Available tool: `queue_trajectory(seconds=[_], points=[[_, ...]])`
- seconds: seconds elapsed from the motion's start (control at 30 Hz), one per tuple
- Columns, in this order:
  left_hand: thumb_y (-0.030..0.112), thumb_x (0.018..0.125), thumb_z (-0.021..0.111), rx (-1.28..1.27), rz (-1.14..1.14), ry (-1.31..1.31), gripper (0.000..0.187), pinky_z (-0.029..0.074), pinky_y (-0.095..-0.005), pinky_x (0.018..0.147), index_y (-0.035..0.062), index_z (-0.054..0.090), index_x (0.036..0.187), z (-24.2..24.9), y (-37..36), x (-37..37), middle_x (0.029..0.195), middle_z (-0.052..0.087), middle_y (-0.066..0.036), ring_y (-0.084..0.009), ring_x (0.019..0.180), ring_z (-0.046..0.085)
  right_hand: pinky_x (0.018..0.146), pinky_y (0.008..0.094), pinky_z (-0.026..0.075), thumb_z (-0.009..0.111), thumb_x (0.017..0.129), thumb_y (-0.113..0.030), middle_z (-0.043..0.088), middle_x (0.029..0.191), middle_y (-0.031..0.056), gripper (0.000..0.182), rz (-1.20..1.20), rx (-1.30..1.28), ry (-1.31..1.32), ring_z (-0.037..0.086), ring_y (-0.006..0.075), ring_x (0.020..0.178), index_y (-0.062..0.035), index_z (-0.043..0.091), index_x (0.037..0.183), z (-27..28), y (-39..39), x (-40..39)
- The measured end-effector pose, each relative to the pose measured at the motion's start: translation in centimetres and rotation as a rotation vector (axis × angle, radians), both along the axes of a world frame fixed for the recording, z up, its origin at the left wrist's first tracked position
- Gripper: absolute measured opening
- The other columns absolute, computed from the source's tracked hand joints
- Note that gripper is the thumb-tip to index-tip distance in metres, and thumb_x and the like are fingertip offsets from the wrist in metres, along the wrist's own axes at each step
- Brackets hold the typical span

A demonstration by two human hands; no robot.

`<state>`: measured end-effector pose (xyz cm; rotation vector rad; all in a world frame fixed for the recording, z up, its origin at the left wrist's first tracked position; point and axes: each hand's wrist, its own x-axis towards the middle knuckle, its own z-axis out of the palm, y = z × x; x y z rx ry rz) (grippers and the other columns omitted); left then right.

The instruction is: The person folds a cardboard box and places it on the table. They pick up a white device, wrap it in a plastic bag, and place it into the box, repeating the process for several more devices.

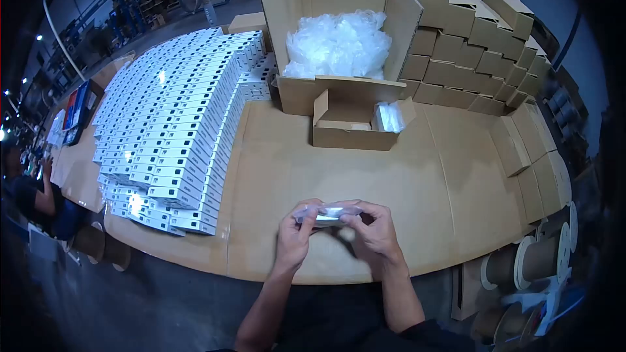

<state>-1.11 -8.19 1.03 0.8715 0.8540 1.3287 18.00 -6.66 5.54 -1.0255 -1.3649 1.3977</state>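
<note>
Between both hands, above the near part of the cardboard-covered table, is a small item in a clear plastic bag [330,213]. My left hand [297,233] pinches its left end, thumb on the near side. At the other end my right hand [373,231] grips it with thumb and fingers. What lies inside the plastic is hidden by glare and fingers. Farther off stands an open small carton [352,139], its flaps spread. A similar plastic-wrapped item [389,117] sits in the carton's right side.
Rows of stacked small white boxes [176,124] fill the table's left. Behind the carton, a large open box [285,32] holds clear plastic bags [339,42]. Brown cartons [456,58] are piled back right. Cable spools [544,257] stand lower right; another person [39,189] is far left.
</note>
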Motion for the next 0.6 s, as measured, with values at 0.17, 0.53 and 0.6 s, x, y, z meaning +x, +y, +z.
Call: queue_trajectory(seconds=[0.17, 0.53, 0.6], points=[[0.023, 0.11, 0.054, -0.108, 0.135, -0.004, 0.031, 0.063, -0.0435, 0.093, -0.0041, 0.064, 0.12, 0.5, 0.4, -0.2, 0.11, 0.072, -0.014, -0.0252, 0.103, 0.073, 0.103, 0.0364, 0.051, 0.072, 0.096, -0.004, 0.071, 0.125, 0.0199, 0.008, -0.208, 0.08, 0.257, 0.067, 0.0229, 0.112, 0.0022, 0.072, 0.102, -1.7, 0.6, 0.5], [0.034, 0.112, 0.048, -0.1, 0.152, -0.033, 0.044, 0.065, -0.0428, 0.085, -0.0072, 0.064, 0.116, 0.5, 1.0, -0.1, 0.106, 0.072, -0.018, -0.0266, 0.096, 0.075, 0.097, 0.039, 0.054, 0.083, 0.079, 0.002, 0.077, 0.106, 0.0149, 0.03, -0.015, 0.255, -0.149, 0.07, 0.0274, 0.11, -0.0018, 0.079, 0.108, 0.6, 0.6, -0.5], [0.035, 0.113, 0.045, -0.119, 0.131, -0.046, 0.045, 0.065, -0.0426, 0.085, -0.0065, 0.062, 0.118, 0.9, 0.8, -0.1, 0.106, 0.072, -0.019, -0.027, 0.096, 0.075, 0.098, 0.0397, 0.054, 0.084, 0.078, 0.001, 0.078, 0.107, 0.0153, 0.03, -0.035, 0.292, -0.203, 0.07, 0.0283, 0.112, -0.0011, 0.079, 0.107, 0.7, 0.8, -0.5]])
